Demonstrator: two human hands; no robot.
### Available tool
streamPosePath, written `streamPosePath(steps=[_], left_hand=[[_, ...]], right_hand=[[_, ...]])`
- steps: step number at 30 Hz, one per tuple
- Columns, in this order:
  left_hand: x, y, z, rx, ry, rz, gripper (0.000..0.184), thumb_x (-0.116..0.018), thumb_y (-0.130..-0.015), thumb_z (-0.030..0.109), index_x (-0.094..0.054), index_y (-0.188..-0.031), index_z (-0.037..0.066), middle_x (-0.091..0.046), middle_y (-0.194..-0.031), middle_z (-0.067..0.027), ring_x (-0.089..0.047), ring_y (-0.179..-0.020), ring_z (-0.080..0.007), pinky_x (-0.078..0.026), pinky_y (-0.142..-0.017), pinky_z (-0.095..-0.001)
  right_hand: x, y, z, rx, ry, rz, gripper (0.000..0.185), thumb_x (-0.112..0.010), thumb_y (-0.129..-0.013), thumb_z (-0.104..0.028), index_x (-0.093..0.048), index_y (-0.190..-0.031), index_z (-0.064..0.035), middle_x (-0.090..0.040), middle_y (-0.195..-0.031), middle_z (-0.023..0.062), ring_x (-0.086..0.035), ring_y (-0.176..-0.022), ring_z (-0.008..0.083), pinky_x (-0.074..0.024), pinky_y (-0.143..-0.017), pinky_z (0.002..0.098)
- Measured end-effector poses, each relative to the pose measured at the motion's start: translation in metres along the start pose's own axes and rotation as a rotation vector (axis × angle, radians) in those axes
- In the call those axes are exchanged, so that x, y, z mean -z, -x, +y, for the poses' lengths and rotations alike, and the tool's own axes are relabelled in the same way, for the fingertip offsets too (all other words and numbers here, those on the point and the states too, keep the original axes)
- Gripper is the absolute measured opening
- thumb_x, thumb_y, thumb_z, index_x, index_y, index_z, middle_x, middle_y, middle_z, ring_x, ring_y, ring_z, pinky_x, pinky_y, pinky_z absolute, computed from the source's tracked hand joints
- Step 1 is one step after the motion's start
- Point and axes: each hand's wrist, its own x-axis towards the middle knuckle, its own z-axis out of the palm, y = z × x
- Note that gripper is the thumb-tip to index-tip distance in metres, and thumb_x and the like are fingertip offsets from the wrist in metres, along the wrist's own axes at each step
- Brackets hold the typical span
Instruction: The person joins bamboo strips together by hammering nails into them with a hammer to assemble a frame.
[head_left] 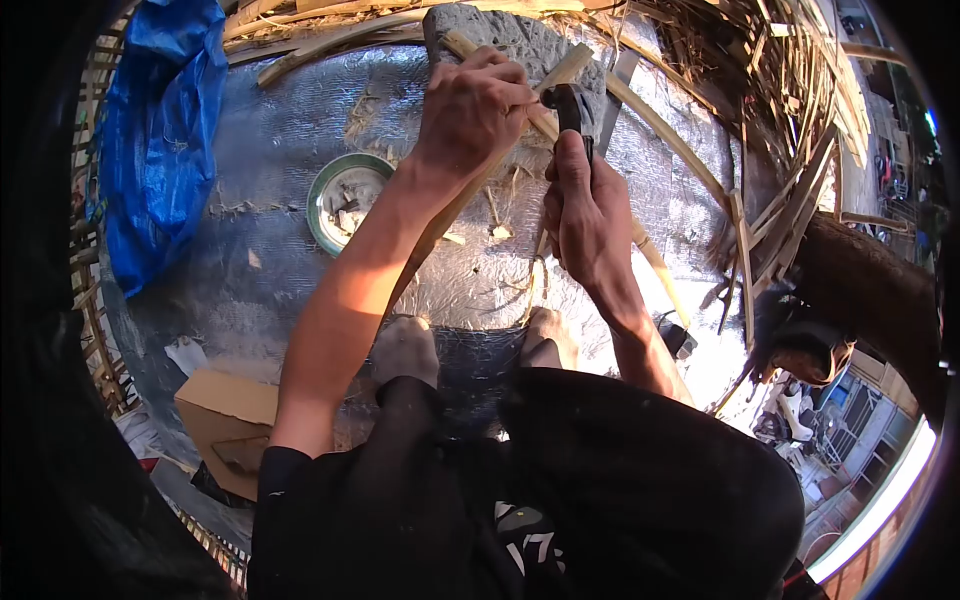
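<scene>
Foil matting [270, 225] runs beside one blue tarp [165, 150]; at the matting's far edge, two wooden strips [568, 66] overlie one stone block [520, 38], my left fingers [500, 93] grasping at least one, my right fingers [572, 165] clenched round one hammer [571, 105].

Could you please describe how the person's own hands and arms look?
The left hand and right hand wear no gloves, and both forearms are bare. A black left sleeve ends near the elbow; the right sleeve cannot be made out.

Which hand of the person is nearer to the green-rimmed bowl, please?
Left. The left hand is beyond and right of the bowl; the right hand is farther right.
</scene>
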Motion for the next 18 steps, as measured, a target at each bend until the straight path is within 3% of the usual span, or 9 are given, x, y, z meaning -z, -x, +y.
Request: streamPosePath(steps=[2, 4, 6, 8, 15, 16, 18], left_hand=[[0.001, 0.002, 0.001, 0.028, -0.021, -0.007, 0.01, -0.081, -0.076, 0.012, -0.08, -0.084, 0.007, -0.072, -0.085, -0.0005, -0.069, -0.091, -0.0195, -0.054, -0.078, -0.0358], [0.001, 0.001, -0.002, 0.029, 0.03, -0.001, 0.009, -0.081, -0.077, 0.013, -0.08, -0.084, 0.009, -0.071, -0.084, 0.0004, -0.068, -0.09, -0.0189, -0.054, -0.077, -0.0349], [-0.001, 0.0, -0.003, 0.028, 0.035, -0.011, 0.008, -0.081, -0.076, 0.013, -0.08, -0.083, 0.009, -0.07, -0.083, 0.0003, -0.068, -0.089, -0.0192, -0.054, -0.077, -0.0351], [-0.003, 0.002, -0.003, 0.045, 0.04, -0.022, 0.008, -0.082, -0.076, 0.014, -0.08, -0.083, 0.01, -0.07, -0.082, 0.0003, -0.068, -0.089, -0.0196, -0.054, -0.077, -0.0352], [-0.001, 0.0, -0.001, 0.048, 0.015, -0.007, 0.007, -0.083, -0.076, 0.016, -0.08, -0.08, 0.01, -0.07, -0.082, -0.0009, -0.067, -0.087, -0.0212, -0.054, -0.077, -0.0376], [-0.001, 0.0, 0.0, 0.055, 0.013, 0.011, 0.008, -0.083, -0.075, 0.016, -0.08, -0.08, 0.01, -0.07, -0.082, -0.0012, -0.067, -0.087, -0.0212, -0.054, -0.078, -0.0381], [0.001, -0.001, -0.002, 0.044, 0.022, -0.004, 0.008, -0.082, -0.076, 0.016, -0.08, -0.08, 0.01, -0.07, -0.082, -0.0014, -0.067, -0.087, -0.0213, -0.055, -0.078, -0.0379]], right_hand=[[-0.003, 0.007, -0.005, 0.121, -0.25, 0.064, 0.053, -0.047, -0.107, -0.053, -0.053, -0.084, -0.0065, -0.041, -0.054, -0.0038, -0.037, -0.042, 0.0062, -0.028, -0.039, 0.025], [-0.005, 0.0, 0.0, 0.106, -0.253, 0.056, 0.052, -0.046, -0.108, -0.052, -0.053, -0.084, -0.007, -0.04, -0.054, -0.0045, -0.035, -0.042, 0.0058, -0.0268, -0.039, 0.0248], [0.0, -0.001, -0.004, -0.054, -0.198, -0.03, 0.051, -0.045, -0.109, -0.051, -0.052, -0.084, -0.0077, -0.039, -0.055, -0.0051, -0.033, -0.041, 0.0057, -0.0256, -0.038, 0.0252], [0.0, 0.003, -0.001, -0.038, -0.305, -0.01, 0.05, -0.045, -0.109, -0.051, -0.052, -0.084, -0.008, -0.04, -0.055, -0.0053, -0.033, -0.041, 0.0058, -0.025, -0.037, 0.0257], [0.0, 0.01, -0.002, 0.179, -0.176, 0.062, 0.053, -0.044, -0.108, -0.054, -0.053, -0.086, -0.0065, -0.041, -0.055, -0.0053, -0.033, -0.043, 0.0057, -0.0261, -0.039, 0.0263], [0.001, 0.006, -0.001, 0.175, -0.174, 0.061, 0.053, -0.044, -0.108, -0.054, -0.053, -0.086, -0.0065, -0.041, -0.055, -0.0053, -0.033, -0.043, 0.0057, -0.0261, -0.039, 0.0263], [0.005, -0.007, 0.002, 0.026, 0.121, 0.006, 0.053, -0.044, -0.108, -0.054, -0.053, -0.086, -0.0066, -0.041, -0.056, -0.0051, -0.035, -0.043, 0.0056, -0.0271, -0.04, 0.0259]])
